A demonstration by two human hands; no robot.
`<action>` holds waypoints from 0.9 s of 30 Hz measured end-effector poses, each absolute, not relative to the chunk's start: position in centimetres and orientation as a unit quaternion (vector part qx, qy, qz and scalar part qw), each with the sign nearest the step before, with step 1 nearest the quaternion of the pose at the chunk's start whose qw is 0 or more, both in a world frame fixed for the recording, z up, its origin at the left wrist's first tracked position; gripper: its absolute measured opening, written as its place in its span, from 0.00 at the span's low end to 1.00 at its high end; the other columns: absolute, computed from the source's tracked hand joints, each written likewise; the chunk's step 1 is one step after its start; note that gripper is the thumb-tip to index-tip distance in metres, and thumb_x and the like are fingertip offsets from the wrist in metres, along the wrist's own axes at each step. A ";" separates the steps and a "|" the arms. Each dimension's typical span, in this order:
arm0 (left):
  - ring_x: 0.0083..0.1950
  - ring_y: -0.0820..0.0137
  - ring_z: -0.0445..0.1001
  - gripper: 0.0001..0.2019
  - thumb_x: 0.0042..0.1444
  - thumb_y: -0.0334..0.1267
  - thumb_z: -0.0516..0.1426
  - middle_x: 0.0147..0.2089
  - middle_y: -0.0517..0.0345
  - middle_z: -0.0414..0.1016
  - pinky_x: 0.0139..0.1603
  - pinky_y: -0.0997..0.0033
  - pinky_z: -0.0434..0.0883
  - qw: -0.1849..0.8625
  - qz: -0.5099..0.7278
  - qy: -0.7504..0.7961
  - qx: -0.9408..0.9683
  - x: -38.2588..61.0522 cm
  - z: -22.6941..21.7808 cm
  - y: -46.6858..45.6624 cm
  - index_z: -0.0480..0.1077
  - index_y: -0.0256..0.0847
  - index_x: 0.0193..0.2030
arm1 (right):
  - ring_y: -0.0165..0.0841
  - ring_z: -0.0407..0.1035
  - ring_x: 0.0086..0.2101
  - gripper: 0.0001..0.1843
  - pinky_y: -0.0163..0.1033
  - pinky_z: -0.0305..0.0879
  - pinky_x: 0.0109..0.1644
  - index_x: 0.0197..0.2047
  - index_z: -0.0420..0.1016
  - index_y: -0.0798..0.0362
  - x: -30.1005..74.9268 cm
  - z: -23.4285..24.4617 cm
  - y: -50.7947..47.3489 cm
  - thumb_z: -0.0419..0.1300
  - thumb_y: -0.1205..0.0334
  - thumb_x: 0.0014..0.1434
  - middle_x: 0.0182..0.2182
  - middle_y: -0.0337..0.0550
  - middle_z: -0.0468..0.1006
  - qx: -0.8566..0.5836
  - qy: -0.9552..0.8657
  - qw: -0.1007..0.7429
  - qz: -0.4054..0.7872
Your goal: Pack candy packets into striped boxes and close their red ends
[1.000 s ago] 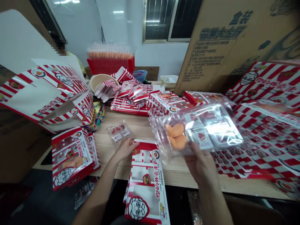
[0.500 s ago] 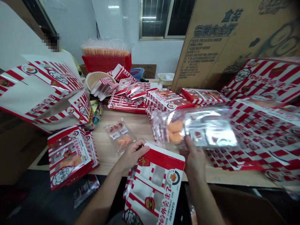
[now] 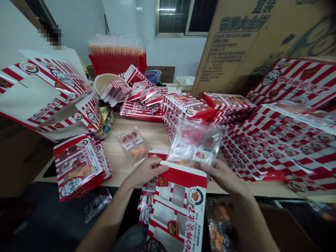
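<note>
My left hand (image 3: pixel 150 169) pinches the upper left edge of a red-and-white striped box (image 3: pixel 181 206) with cut-out windows. The box is tilted toward me, its top end facing away. In my right hand (image 3: pixel 220 171) is a clear plastic packet (image 3: pixel 195 141) with orange pieces and small printed cards inside. The packet's lower end is at the box's top edge; whether it has entered the box is hidden. Under the held box, part of another striped box (image 3: pixel 145 206) shows. Another clear packet (image 3: pixel 133 145) lies on the table just beyond my left hand.
Filled striped boxes (image 3: pixel 78 168) lean at the left table edge, beside a large open carton (image 3: pixel 52 98). Stacked boxes (image 3: pixel 283 147) fill the right side. Small striped cartons and a beige bowl (image 3: pixel 98 85) stand at the back. More packets (image 3: pixel 219 224) lie below the table edge.
My right hand has swung the packet from a sideways position on the right to upright over the box's top end. My left hand keeps its hold on the box.
</note>
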State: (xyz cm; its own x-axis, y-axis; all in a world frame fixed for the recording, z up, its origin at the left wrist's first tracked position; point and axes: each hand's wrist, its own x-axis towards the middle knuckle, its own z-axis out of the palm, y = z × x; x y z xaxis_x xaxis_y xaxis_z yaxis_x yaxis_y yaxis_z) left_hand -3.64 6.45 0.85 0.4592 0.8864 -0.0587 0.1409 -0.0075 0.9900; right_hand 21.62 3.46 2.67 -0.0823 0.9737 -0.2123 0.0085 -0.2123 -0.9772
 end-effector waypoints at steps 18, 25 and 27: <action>0.40 0.67 0.74 0.23 0.50 0.47 0.60 0.43 0.56 0.73 0.41 0.68 0.71 0.647 0.347 0.388 0.557 -3.5 -2.0 4.9 0.61 0.44 0.51 | 0.26 0.58 0.14 0.37 0.32 0.56 0.15 0.62 0.59 0.51 21.1 2.3 4.0 0.63 0.53 0.50 0.20 0.33 0.73 -0.567 -0.507 0.531 0.374; 0.30 0.72 0.69 0.13 0.49 0.46 0.60 0.27 0.62 0.69 0.32 0.74 0.65 0.623 0.320 0.394 0.595 -4.3 -0.7 5.3 0.69 0.37 0.28 | 0.29 0.69 0.21 0.23 0.31 0.62 0.22 0.47 0.74 0.51 21.7 4.1 4.9 0.65 0.54 0.46 0.27 0.37 0.79 -0.534 -0.525 0.489 0.447; 0.30 0.73 0.69 0.12 0.49 0.46 0.61 0.29 0.63 0.70 0.31 0.75 0.65 0.621 0.331 0.397 0.589 -4.3 -0.8 5.4 0.67 0.39 0.31 | 0.27 0.65 0.19 0.16 0.31 0.61 0.21 0.41 0.78 0.51 21.4 4.2 4.7 0.63 0.55 0.49 0.25 0.37 0.78 -0.531 -0.556 0.459 0.445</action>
